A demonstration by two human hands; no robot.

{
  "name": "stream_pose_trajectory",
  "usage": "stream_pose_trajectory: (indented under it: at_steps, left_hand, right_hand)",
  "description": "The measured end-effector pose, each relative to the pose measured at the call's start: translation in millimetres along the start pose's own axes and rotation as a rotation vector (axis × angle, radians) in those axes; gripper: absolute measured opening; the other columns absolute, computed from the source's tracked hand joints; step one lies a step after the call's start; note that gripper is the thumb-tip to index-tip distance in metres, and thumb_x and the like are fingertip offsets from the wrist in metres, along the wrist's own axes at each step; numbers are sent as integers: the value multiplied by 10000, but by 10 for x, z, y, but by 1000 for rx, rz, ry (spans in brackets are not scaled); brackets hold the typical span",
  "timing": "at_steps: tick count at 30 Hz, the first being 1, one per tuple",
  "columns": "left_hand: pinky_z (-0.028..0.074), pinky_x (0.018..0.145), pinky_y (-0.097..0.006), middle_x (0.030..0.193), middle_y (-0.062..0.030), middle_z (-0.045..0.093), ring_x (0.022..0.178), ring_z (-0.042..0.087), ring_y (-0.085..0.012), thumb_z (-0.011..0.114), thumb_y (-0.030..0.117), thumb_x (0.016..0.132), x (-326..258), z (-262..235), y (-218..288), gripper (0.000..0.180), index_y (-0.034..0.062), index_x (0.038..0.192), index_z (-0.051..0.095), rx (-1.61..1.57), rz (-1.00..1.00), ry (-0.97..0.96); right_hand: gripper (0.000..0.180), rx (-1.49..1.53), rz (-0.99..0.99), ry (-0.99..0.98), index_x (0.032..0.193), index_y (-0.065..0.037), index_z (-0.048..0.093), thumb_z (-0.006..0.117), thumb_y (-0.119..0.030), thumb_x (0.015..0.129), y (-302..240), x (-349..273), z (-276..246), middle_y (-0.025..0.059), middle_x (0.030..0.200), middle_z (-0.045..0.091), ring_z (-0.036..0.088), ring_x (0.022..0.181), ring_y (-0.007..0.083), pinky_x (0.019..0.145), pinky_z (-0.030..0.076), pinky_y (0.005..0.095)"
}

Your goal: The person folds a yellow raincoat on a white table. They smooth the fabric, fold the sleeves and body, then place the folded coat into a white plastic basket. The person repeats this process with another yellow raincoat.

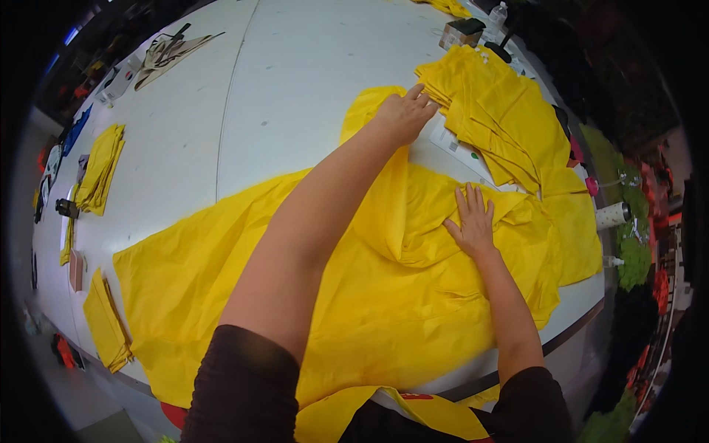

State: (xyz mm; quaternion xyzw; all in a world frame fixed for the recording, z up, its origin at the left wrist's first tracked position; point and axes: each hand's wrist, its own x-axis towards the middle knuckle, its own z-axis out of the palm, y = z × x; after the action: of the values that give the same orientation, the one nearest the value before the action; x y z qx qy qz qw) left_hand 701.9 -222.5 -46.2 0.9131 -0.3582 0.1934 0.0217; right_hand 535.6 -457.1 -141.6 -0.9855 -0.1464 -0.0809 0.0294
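A large yellow cloth [221, 280] lies spread over the white table [295, 74], rumpled into folds near its middle. My left hand [405, 112] reaches far across and presses flat on the cloth's far corner. My right hand [473, 221] lies flat with fingers spread on the bunched folds to the right. Neither hand grips anything. My left forearm hides part of the cloth's centre.
A stack of folded yellow cloths [495, 111] lies at the far right on a paper sheet [461, 151]. More folded yellow pieces [100, 170] sit along the left edge. A small box [461, 33], a bottle [498, 13], a white cup [611, 215] and beige fabric [166, 55] stand around.
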Motion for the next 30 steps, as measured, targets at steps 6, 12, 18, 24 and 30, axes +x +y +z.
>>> stream_pose_trajectory:
  at_steps: [6, 12, 18, 24, 30]
  left_hand:
    - [480, 691, -412, 833, -87, 631, 878, 584, -303, 624, 226, 758, -269, -17, -461, 133, 114, 827, 602, -25, -184, -223]
    - [494, 661, -246, 849, -104, 598, 757, 613, -161, 538, 110, 887, -2468, -1737, -1217, 184, -31, 999, 500, -721, -853, 916]
    - [366, 534, -211, 788, 16, 482, 652, 429, -86, 484, 188, 920, -4598, -1314, 384, 274, 31, 1141, 525, -841, -1556, 495]
    - [432, 650, -277, 860, -40, 602, 738, 520, -142, 564, 295, 874, -4585, -1513, 438, 334, -37, 914, 567, -467, -1383, 441]
    - [328, 507, -264, 594, 37, 371, 567, 331, -89, 609, 183, 846, -4507, -1422, 333, 292, 32, 663, 438, -400, -1390, 904]
  right_hand:
    - [709, 14, -2, -1, 1371, -113, 327, 552, -463, 797, -12, 16, 15, 162, 1426, 275, 226, 1322, 336, 1008, 170, 561]
    - [703, 31, 27, 81, 1371, -110, 322, 507, -500, 815, 95, -18, 131, 148, 1426, 284, 244, 1315, 334, 1006, 179, 546]
    - [690, -95, 34, 32, 1381, -121, 298, 493, -490, 832, 92, 44, 181, 124, 1442, 268, 246, 1316, 329, 983, 218, 563]
    - [646, -74, 164, -207, 1400, -162, 262, 472, -444, 858, -66, 197, -19, 103, 1462, 228, 219, 1329, 327, 982, 211, 600]
    - [620, -27, 219, -175, 1413, -185, 232, 410, -453, 884, -601, 171, 143, 88, 1484, 172, 155, 1355, 314, 970, 157, 664]
